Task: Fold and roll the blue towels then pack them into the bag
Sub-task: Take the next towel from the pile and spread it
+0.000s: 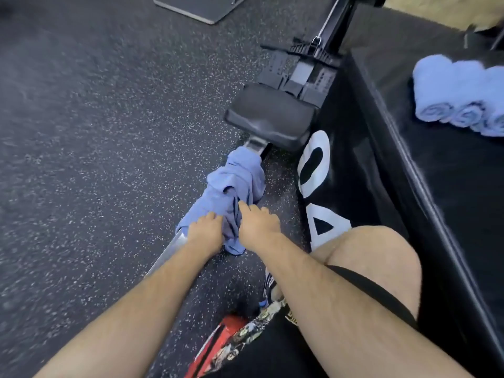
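**While finished rolls wait, a loose towel is gathered**

As the person reaches down to the floor, a crumpled blue towel (231, 184) lies draped over the rowing machine's rail (166, 255), left of the black box (409, 214). The left hand (204, 230) curls its fingers into the cloth. The right hand (257, 225), just beside it, touches the towel (whether it pinches, I cannot tell). Rolled towels (461, 99) sit on the box, far right. Gathering is the step in hand, I'd judge; next the towel needs lifting clear and spreading flat for folding.
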